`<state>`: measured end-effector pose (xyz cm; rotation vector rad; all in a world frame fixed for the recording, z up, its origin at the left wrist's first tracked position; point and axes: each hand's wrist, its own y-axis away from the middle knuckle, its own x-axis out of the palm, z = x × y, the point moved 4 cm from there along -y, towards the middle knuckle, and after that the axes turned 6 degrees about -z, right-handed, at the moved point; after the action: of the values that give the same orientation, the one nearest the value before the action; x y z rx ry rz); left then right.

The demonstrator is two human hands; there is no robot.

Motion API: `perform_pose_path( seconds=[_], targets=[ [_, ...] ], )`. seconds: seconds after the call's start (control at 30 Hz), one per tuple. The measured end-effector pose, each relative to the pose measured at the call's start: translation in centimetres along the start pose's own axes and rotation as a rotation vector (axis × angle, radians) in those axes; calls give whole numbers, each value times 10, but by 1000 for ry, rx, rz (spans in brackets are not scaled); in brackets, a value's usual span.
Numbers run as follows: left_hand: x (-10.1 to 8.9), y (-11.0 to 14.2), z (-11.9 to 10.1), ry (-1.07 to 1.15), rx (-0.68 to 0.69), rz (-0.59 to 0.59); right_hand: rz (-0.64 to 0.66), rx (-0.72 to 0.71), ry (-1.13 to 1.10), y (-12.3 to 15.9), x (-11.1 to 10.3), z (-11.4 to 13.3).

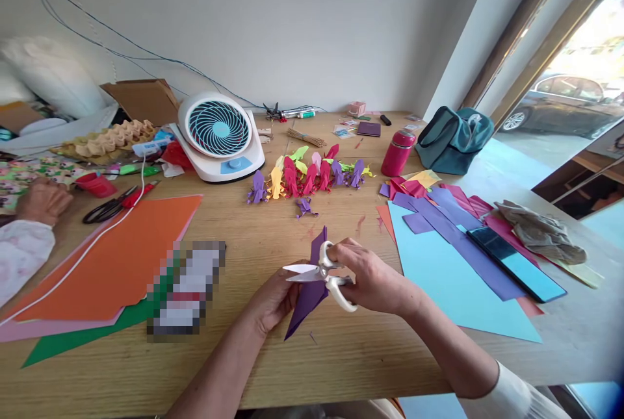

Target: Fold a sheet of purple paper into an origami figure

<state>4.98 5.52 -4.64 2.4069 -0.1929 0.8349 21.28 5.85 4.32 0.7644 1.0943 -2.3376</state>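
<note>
Bottle [397, 154], pink and capped so its contents are hidden, stands at upper right beside a teal bag [455, 146] with something pale in its opening; a red cup [96, 185] sits at far left, its inside unclear. Low in the centre, the left hand [273, 302] has its fingers closed on folded purple paper [305, 310]; the right hand's [373, 276] fingers grip scissors [301, 269], blades parted over the paper. The wooden worktop [361, 354] meets a grey wall [312, 36]. Wood shows between orange paper [117, 253] at left and light-blue paper [439, 282] at right; the front edge crosses the bottom.
</note>
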Motion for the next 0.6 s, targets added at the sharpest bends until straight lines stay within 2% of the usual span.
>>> perform_pose_path(
  seconds=[0.1, 0.23, 0.27, 0.33, 0.4, 0.5, 0.6],
  targets=[
    [-2, -2, -1, 47, -2, -19, -30, 41, -79, -7, 2, 6],
    [-9, -6, -9, 160, 49, -49, -234, 351, -302, -1, -3, 5],
    [-11, -7, -11, 194, 67, -58, -247, 422, -379, 4, -2, 6],
    [-14, -7, -17, 259, 102, -77, -205, 521, -543, 15, 6, 10],
    [-16, -8, -21, 313, 134, -98, -89, 586, -686, 29, 19, 18],
    [-18, -8, -25, 362, 171, -136, 31, 669, -761, 51, 34, 33],
    [-19, -7, -27, 370, 193, -172, 140, 768, -951, 68, 48, 49]
  ],
)
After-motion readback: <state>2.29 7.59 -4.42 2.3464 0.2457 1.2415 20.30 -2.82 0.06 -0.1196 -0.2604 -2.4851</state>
